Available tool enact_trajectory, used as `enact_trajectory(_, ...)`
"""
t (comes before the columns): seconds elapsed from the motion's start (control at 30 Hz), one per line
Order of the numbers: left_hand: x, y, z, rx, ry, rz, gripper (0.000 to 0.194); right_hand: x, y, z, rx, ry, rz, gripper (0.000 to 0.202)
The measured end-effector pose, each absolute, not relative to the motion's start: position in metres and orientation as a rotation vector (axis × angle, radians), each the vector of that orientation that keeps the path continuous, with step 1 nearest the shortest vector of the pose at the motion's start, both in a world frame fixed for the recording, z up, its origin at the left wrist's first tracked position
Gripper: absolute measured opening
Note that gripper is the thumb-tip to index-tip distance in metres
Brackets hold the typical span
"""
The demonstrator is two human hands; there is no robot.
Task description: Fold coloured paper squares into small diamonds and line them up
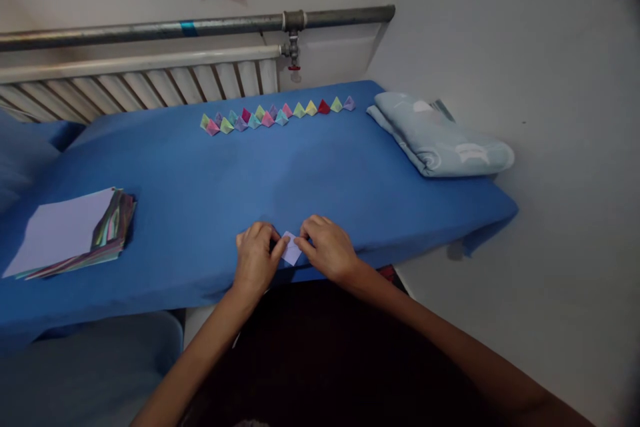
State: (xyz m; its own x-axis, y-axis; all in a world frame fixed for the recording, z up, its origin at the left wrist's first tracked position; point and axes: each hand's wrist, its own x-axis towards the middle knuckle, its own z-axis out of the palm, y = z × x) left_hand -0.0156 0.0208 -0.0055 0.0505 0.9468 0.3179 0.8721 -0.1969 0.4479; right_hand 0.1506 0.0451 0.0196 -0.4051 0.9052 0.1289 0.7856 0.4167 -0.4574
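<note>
A small lilac piece of folded paper [291, 250] lies in a diamond shape near the front edge of the blue cloth. My left hand [257, 250] pinches its left corner between thumb and fingers. On the opposite corner, my right hand [327, 247] has its thumb and fingers closed. Faint crease lines show across the paper. Farther back, several small folded paper pieces [268, 119] in pink, green, yellow, red, blue and purple stand in two uneven rows.
To the left lies a stack of coloured paper [65, 227] with a lilac sheet on top. A folded pale blue blanket [450, 140] rests at the right end of the blue cloth [200, 180]. Behind are a white radiator [150, 83] and a metal pipe [235, 25] with a valve.
</note>
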Motion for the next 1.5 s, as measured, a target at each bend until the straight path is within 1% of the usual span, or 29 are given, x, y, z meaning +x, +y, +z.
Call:
enact_trajectory(0.17,-0.026,0.018,-0.007,2.511,1.811,0.875,0.014,0.151,0.047,0.017,-1.44,-2.318,0.462,0.014)
enact_trajectory(0.3,-0.032,0.01,-0.004,2.788,1.447,0.778,0.027,0.151,0.047,0.017,-1.43,-2.316,0.466,0.015)
enact_trajectory(0.37,-0.034,0.005,-0.002,2.825,1.357,0.724,0.032,0.15,0.047,0.017,-1.425,-2.331,0.462,0.015)
enact_trajectory(0.57,-0.041,-0.002,-0.002,2.871,1.37,0.658,0.038,0.159,0.045,0.013,-1.421,-2.309,0.406,0.015)
enact_trajectory(0.73,-0.045,-0.008,-0.001,2.85,1.403,0.65,0.042,0.169,0.044,0.008,-1.393,-2.248,0.43,0.013)
enact_trajectory(0.8,-0.041,-0.005,0.006,2.817,1.432,0.603,0.038,0.17,0.045,0.007,-1.392,-2.25,0.427,0.012)
enact_trajectory(0.9,-0.031,0.015,0.026,2.76,1.437,0.373,0.022,0.17,0.046,0.007,-1.392,-2.251,0.417,0.013)
enact_trajectory(0.97,-0.024,0.037,0.039,2.684,1.353,0.205,0.02,0.17,0.046,0.007,-1.401,-2.243,0.419,0.014)
enact_trajectory(1.07,-0.017,0.071,0.05,2.542,1.207,0.052,0.008,0.17,0.046,0.008,-1.406,-2.224,0.435,0.013)
enact_trajectory(1.1,-0.016,0.08,0.051,2.519,1.199,0.027,0.008,0.17,0.046,0.008,-1.404,-2.217,0.439,0.012)
enact_trajectory(1.23,-0.013,0.096,0.051,2.443,1.224,-0.048,0.021,0.17,0.045,0.007,-1.419,-2.182,0.443,0.008)
enact_trajectory(1.3,-0.012,0.097,0.05,2.404,1.243,-0.069,0.022,0.171,0.045,0.006,-1.421,-2.152,0.453,0.008)
enact_trajectory(1.5,-0.015,0.101,0.048,2.242,1.259,-0.084,0.01,0.171,0.045,0.003,-1.392,-2.02,0.5,0.005)
